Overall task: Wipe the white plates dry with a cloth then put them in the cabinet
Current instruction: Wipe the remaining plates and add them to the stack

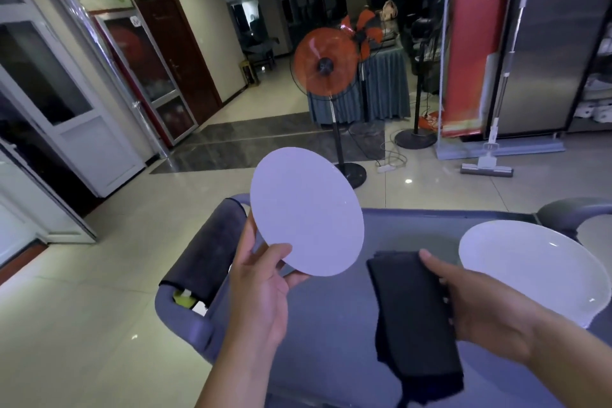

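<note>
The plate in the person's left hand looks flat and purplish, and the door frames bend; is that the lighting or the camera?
Head view: the held plate is washed out to a flat lilac, so no rim detail shows; the plate on the cart shows small glare spots; the wide lens bows the door frames at left; ceiling lights reflect on the floor tiles; the background is soft.

You hold a plain white plate (306,212) and a black cloth (414,315). You see a white bowl (530,272) on a grey cart (185,315), an orange fan (326,64), a red banner (477,43) with gold lettering, and cream floor tiles (99,275).
</note>
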A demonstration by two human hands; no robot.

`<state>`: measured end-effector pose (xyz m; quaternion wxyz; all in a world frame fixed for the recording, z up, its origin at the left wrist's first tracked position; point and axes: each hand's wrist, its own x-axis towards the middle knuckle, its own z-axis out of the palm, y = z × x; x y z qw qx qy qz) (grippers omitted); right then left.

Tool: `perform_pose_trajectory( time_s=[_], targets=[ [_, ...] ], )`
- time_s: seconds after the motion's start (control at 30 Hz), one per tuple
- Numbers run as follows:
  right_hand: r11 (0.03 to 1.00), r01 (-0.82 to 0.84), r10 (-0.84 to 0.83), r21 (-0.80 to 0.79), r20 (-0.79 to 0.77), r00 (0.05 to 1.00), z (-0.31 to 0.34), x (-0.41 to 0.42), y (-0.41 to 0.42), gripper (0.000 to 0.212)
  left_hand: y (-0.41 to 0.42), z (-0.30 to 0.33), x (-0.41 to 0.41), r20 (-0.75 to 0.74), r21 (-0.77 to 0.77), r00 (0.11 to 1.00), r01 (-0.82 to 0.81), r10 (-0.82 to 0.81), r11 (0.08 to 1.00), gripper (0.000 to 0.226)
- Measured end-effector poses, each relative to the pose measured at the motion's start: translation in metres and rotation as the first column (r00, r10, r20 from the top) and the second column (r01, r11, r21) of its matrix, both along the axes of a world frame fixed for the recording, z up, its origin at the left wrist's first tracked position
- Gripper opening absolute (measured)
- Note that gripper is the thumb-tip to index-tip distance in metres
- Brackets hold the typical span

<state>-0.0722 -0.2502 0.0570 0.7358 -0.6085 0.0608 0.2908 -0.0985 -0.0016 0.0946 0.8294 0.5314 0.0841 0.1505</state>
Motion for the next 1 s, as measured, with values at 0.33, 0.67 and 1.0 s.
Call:
perform_pose_trajectory(
  time_s=[0.33,0.67,1.0],
  targets=[
    [0.819,0.132,0.431,-0.559,0.750,0.502,0.015,-0.010,0.072,0.058,-0.032,-0.015,-0.006,-0.090,-0.079,0.992,0.083,-0.090,0.993,0.056],
    [0.714,0.393,0.520,-0.580,0.815,0.258,-0.030,-0.012,0.083,0.081,-0.027,-0.017,-0.005,-0.161,0.107,0.986,-0.016,0.033,0.994,0.050],
    [0.923,0.331,-0.365,0.198,0.174,0.915,-0.018,0.006,0.050,0.033,-0.022,-0.034,0.027,-0.334,0.442,0.917,0.357,-0.219,0.823,0.031]
  ],
)
